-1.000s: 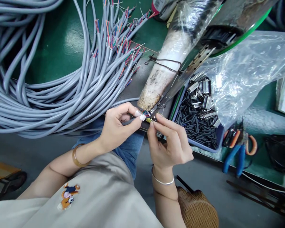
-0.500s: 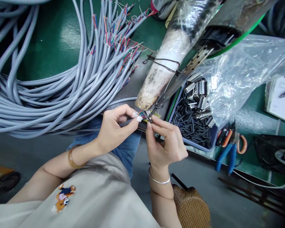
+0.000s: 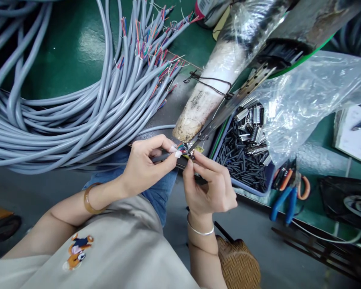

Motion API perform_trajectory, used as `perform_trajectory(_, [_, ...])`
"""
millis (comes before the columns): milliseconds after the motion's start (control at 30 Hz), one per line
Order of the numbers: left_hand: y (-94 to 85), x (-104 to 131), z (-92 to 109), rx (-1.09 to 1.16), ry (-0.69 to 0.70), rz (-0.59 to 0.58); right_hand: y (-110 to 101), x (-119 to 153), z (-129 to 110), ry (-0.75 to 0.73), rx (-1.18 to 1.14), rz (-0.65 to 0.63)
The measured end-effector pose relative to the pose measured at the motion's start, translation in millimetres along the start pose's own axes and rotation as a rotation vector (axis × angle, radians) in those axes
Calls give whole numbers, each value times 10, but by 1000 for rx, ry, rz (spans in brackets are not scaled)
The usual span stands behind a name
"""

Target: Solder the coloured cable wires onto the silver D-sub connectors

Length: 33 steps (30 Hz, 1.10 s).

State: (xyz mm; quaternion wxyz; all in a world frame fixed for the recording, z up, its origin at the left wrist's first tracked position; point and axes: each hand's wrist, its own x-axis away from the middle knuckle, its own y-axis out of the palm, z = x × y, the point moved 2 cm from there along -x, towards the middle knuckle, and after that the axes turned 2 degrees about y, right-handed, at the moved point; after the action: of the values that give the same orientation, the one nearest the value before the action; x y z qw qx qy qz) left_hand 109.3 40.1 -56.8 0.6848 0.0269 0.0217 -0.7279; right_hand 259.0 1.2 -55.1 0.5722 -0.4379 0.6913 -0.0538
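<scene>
My left hand [image 3: 147,164] pinches the end of a grey cable, where thin coloured wires [image 3: 182,148] fan out past the fingertips. Close on the right, my right hand [image 3: 210,182] holds a small metal connector [image 3: 190,151] between thumb and fingers. The wire ends meet the connector, but the exact contact is too small to make out. Just above is the dirty tip of a white wrapped tube [image 3: 188,126], and a thin dark metal tip [image 3: 198,140] reaches down to the connector. A big bundle of grey cables [image 3: 108,108] with stripped ends lies at the left.
A blue bin [image 3: 270,180] of black sleeves and metal connectors stands right of my hands, partly under clear plastic [image 3: 303,100]. Blue-handled pliers [image 3: 284,200] and orange-handled scissors [image 3: 303,188] lie beside it. A woven stool [image 3: 239,265] is below the table edge.
The view has shifted slightly, so the tube, bin and tools sit a little differently in the frame. Both hands keep their grips, with little visible movement at the connector.
</scene>
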Motion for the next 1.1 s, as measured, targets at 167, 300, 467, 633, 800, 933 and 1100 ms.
perform_trajectory(167, [-5, 15, -20, -29, -3, -3, -5, 33, 17, -10, 7, -31])
perform_trajectory(300, [-6, 16, -17, -42, 9, -11, -7, 58, 25, -23, 22, -35])
perform_trajectory(467, [-8, 6, -36, -48, 14, 12, 16, 25, 24, 29, -5, -49])
perform_trajectory(633, [-21, -5, -26, -67, 48, 43, 49, -74, -16, 123, -49, -36])
perform_trajectory(800, [-25, 3, 11, -93, 96, 28, 36, -93, -49, 106, -38, 9])
perform_trajectory(933, [-20, -5, 21, -83, 137, 14, 24, -38, -28, 55, -35, 8])
perform_trajectory(1100, [-17, 3, 16, -87, 182, -2, 1, 27, 4, -1, -21, 15])
